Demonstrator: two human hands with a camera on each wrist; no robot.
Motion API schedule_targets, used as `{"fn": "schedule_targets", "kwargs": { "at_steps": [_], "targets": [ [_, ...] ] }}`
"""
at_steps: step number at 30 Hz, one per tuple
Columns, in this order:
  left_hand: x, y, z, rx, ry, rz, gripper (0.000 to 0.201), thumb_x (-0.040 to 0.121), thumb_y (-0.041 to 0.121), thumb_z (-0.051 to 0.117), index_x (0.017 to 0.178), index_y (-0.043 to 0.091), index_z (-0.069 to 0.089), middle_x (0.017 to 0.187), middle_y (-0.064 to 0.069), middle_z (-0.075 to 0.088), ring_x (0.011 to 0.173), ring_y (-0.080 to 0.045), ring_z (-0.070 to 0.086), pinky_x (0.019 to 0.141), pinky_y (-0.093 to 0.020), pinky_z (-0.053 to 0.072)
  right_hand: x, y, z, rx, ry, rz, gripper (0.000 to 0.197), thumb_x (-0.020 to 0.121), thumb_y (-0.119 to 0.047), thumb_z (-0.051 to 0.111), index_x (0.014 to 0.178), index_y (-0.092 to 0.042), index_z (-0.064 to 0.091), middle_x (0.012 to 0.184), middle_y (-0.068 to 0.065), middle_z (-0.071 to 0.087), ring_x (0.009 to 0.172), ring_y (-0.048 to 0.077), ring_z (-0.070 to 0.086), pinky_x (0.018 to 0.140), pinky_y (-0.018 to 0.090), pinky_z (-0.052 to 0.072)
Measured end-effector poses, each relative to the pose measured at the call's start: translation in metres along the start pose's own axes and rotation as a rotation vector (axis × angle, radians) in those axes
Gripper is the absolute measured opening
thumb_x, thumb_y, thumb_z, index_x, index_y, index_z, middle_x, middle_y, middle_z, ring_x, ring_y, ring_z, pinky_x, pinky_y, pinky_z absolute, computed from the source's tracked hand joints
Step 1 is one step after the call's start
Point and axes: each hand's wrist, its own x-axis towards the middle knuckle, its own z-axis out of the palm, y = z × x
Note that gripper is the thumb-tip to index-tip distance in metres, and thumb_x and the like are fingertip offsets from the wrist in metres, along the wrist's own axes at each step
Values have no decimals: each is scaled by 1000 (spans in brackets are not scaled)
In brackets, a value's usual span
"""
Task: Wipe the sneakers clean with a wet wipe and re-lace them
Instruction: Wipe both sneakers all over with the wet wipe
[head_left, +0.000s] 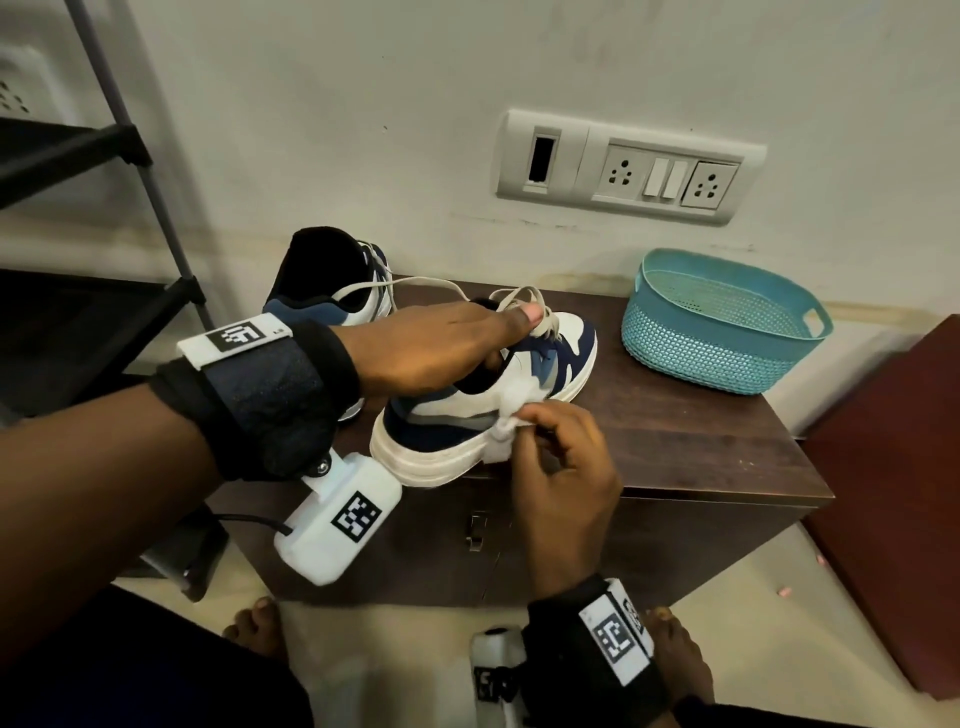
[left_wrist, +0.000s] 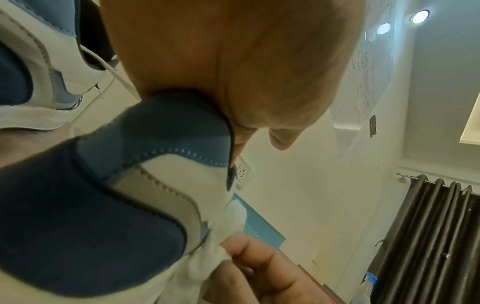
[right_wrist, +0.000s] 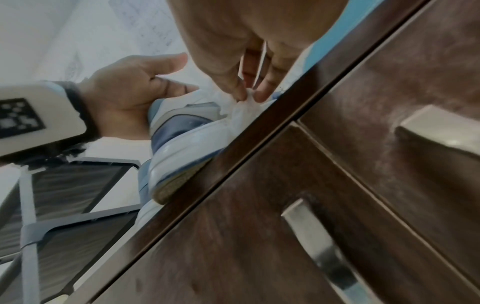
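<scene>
A white, navy and blue sneaker (head_left: 447, 431) (left_wrist: 85, 205) (right_wrist: 182, 127) stands on the dark wooden cabinet (head_left: 691, 431), its heel over the front edge. My left hand (head_left: 441, 348) (right_wrist: 130, 96) grips its collar from above, fingers inside the opening, thumb by the loose laces (head_left: 524, 306). My right hand (head_left: 561, 457) (right_wrist: 249, 90) pinches a crumpled white wet wipe (head_left: 511, 415) (left_wrist: 223, 242) (right_wrist: 244, 109) against the sneaker's near side. The second sneaker (head_left: 337, 280) (left_wrist: 39, 67) stands behind, its heel towards me.
A teal plastic basket (head_left: 722, 322) sits at the cabinet's back right. A socket panel (head_left: 628, 166) is on the wall behind. A black shelf rack (head_left: 88, 208) stands to the left, a reddish cabinet (head_left: 893, 467) to the right. Metal door handles (right_wrist: 319, 244) are below the top.
</scene>
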Motion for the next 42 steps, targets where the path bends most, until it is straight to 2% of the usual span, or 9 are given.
{"fn": "schedule_targets", "kwargs": {
  "at_steps": [6, 12, 16, 18, 24, 28, 36, 39, 42],
  "targets": [
    [2, -2, 1, -8, 28, -25, 48, 97, 71, 21, 84, 38, 53, 92, 16, 59, 83, -7, 55, 91, -32, 42, -3, 1, 9, 173, 116, 325, 33, 89, 5, 69, 89, -28, 73, 98, 4, 73, 87, 13, 72, 80, 33, 60],
    [6, -9, 1, -21, 0, 29, 71, 91, 83, 20, 81, 24, 58, 76, 11, 55, 69, -13, 49, 80, -42, 45, -38, -30, 16, 57, -134, -35, 24, 84, 11, 68, 94, -9, 76, 98, -1, 69, 92, 11, 69, 76, 23, 55],
    [7, -9, 0, 11, 0, 53, 85, 92, 80, 20, 94, 3, 56, 79, -5, 56, 70, -17, 48, 88, -49, 48, -9, -6, 10, 37, 40, 141, 29, 82, 8, 70, 86, -20, 75, 93, -7, 71, 83, 5, 69, 74, 18, 53],
    [9, -12, 0, 36, 15, 54, 75, 96, 75, 23, 89, 9, 58, 81, -7, 60, 71, -17, 52, 88, -46, 48, -6, -5, 10, 21, 74, 182, 31, 84, 6, 69, 86, -25, 71, 92, -8, 69, 80, 7, 69, 71, 22, 54],
    [14, -15, 0, 24, -5, 78, 62, 92, 75, 28, 76, 20, 53, 62, 12, 48, 63, -15, 46, 71, -35, 38, -31, -25, 9, -29, -291, -55, 15, 84, 2, 69, 90, -12, 70, 92, -3, 63, 80, 10, 62, 69, 25, 51],
    [15, -16, 1, 5, -1, 72, 62, 89, 77, 30, 74, 22, 55, 66, 11, 51, 65, -16, 49, 76, -41, 44, 12, 5, -7, -106, -144, 85, 22, 83, 1, 71, 83, -21, 70, 87, -7, 67, 75, 6, 64, 68, 16, 50],
    [14, -14, 1, 299, 10, 152, 37, 95, 46, 61, 65, 27, 53, 51, 16, 52, 50, -6, 46, 60, -29, 34, 68, 35, -52, -262, -132, 140, 32, 84, 3, 69, 85, -29, 70, 98, -5, 69, 85, -1, 66, 77, 12, 54],
    [16, -20, -6, 93, -38, 164, 40, 97, 29, 65, 63, 16, 48, 49, 9, 43, 47, -10, 36, 56, -28, 34, 66, 27, -61, -244, -172, 19, 26, 83, 8, 69, 87, -18, 74, 96, -2, 68, 87, 0, 65, 74, 7, 49],
    [14, -24, -17, -105, -47, 130, 35, 97, 18, 65, 68, 6, 51, 53, 2, 40, 49, -11, 33, 50, -19, 32, 64, 21, -70, -236, -182, -101, 24, 82, 10, 69, 90, -12, 76, 97, 0, 68, 90, 6, 66, 76, 18, 54]
  ]
}}
